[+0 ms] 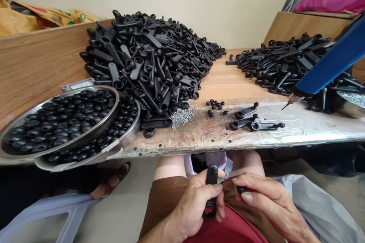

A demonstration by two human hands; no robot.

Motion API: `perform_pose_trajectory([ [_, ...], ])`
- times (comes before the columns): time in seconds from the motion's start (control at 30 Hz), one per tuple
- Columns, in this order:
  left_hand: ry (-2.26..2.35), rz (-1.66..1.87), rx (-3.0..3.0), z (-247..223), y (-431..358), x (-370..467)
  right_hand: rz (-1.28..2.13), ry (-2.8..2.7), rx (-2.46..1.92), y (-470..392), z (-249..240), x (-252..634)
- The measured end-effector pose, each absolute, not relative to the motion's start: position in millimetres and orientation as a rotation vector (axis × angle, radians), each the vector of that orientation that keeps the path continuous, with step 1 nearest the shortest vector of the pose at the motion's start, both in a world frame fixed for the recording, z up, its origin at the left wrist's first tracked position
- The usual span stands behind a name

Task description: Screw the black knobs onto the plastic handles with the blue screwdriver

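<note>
Over my lap, my left hand point(191, 202) is wrapped round a black crank handle point(211, 174), its ring-shaped end low and its narrower end up. Beside it, my right hand point(269, 199) pinches a small black knob point(241, 189) between thumb and fingers, apart from the handle. On the bench edge ahead lie three crank handles with knobs on their ends, one of them a handle point(266, 126) pointing right. Several loose black knobs point(215, 103) sit behind them, near a heap of small metal pins or screws point(182, 117).
A large pile of black crank handles point(154, 57) fills the bench's left and middle; another pile point(291, 60) is at right. Two metal bowls, the upper one a bowl point(112, 108), hold black knobs. A blue power screwdriver point(327, 60) slants in from the right, near a metal bowl point(349, 104) of screws.
</note>
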State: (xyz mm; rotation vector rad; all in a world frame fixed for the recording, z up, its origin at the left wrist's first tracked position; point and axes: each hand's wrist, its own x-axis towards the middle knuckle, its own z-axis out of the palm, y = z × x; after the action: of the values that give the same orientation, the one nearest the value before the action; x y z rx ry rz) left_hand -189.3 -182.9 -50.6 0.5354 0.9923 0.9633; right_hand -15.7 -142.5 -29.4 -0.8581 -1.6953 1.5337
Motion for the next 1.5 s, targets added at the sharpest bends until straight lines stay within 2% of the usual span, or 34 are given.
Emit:
perform_pose_trajectory([
  [0.13, 1.066, 1.018, 0.643, -45.7, -183.1, -184.3, 1.203, -1.990, -0.830, -136.5, -14.0, -17.9],
  [0.23, 1.114, 1.068, 0.732, -40.6, -183.9, -183.8, 1.126, -2.027, -0.869, -139.2, -15.5, -19.8],
  [0.53, 1.420, 1.129, 1.301, -33.8, -188.2, -174.0, 1.429, -1.391, -0.777, -157.1, -44.6, -31.4],
  [0.77, 1.614, 1.144, 1.581, -42.6, -187.8, -168.1, 1.539, -0.972, -0.919, -169.0, -37.9, -48.9],
  [0.97, 1.774, 1.296, 1.844, -51.0, -186.2, -163.7, 1.565, -0.956, -0.860, -167.4, -47.7, -47.3],
  [1.1, 1.863, 1.269, 2.009, -51.0, -186.0, -161.5, 1.649, -0.968, -0.756, -162.0, -57.6, -43.3],
  [1.5, 1.985, 1.414, 2.189, -53.7, -181.1, -154.7, 1.828, -0.759, -0.618, -157.1, -49.8, -47.3],
])
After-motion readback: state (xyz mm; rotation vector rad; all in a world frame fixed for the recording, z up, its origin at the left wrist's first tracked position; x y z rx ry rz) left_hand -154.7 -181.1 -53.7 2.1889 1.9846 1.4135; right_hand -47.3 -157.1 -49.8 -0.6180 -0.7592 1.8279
